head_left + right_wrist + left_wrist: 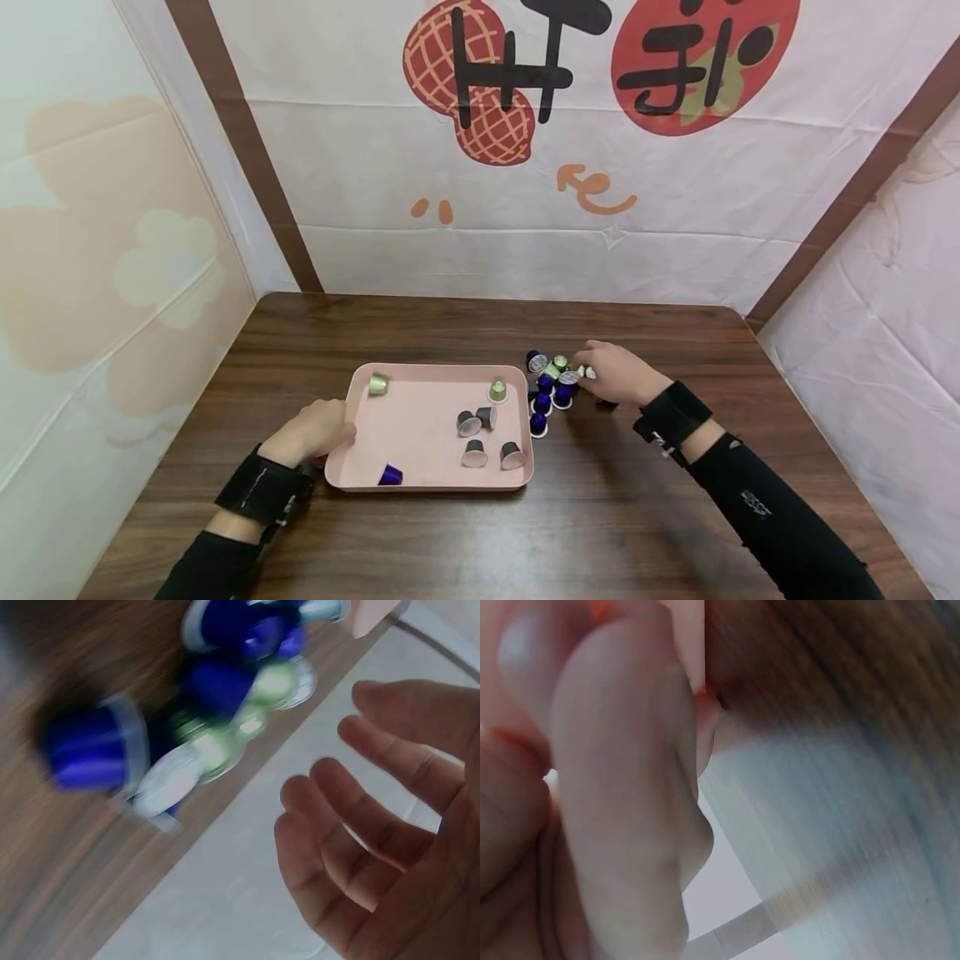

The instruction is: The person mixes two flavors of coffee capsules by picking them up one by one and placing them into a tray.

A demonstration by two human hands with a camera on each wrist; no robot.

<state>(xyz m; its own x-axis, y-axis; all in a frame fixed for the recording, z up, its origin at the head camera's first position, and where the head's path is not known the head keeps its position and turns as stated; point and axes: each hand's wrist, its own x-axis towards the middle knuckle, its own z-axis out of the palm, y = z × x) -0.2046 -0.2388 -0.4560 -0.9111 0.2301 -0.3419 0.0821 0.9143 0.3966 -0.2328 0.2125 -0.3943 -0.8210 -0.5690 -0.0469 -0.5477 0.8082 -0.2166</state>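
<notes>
My left hand (318,429) grips the left edge of a pink tray (427,433), thumb over the rim. In the left wrist view its fingers (622,780) look curled and fill much of the picture. My right hand (622,372) hovers at a pile of coffee capsules right of the tray. The right wrist view shows its fingers loosely bent and apart, holding nothing. Blue capsules (86,750) and green capsules (274,682) lie bunched there, blurred. Inside the tray are a green capsule (378,384) at top left, another at top right, several grey capsules (474,454) and a blue capsule (391,475).
The pile touches or nearly touches the tray's right rim; I cannot tell which. A dark capsule (607,404) is partly hidden beneath my right hand. The brown wooden table (450,550) ends at a printed cloth (465,258) behind it.
</notes>
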